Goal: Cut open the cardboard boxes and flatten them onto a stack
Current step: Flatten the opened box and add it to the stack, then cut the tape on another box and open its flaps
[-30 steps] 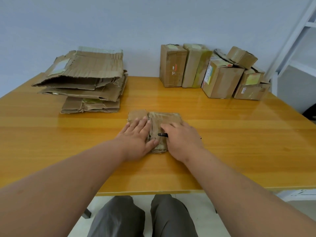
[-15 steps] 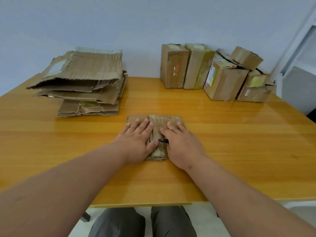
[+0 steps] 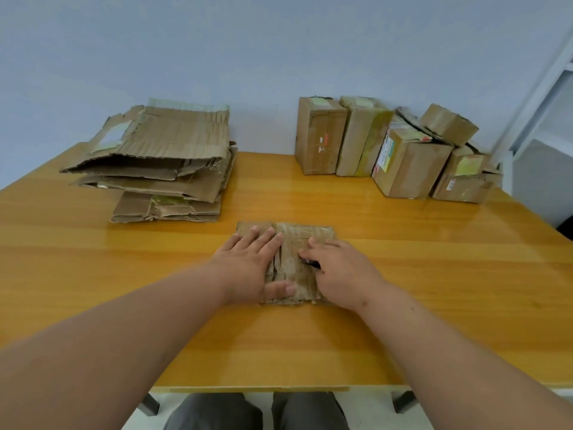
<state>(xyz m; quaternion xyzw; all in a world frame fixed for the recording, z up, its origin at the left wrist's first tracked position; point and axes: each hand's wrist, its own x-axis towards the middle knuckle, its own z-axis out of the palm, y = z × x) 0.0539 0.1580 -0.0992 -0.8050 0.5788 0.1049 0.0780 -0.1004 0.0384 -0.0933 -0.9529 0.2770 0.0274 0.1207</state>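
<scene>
Lying flat at the centre of the glossy orange-yellow wooden table point(image 3: 434, 274): one crumpled, flattened brown cardboard box point(image 3: 297, 240). Left hand point(image 3: 251, 268) palm-down on its left half, fingers point(image 3: 263, 238) spread wide and flat. Right hand point(image 3: 344, 271) on its right half, fingers pressed down, a small black cutter point(image 3: 311, 263) tucked under the palm. Far left: stack of flattened brown cardboard sheets point(image 3: 161, 162). Far right, against the pale wall: group of uncut taped brown cardboard boxes point(image 3: 393, 150).
</scene>
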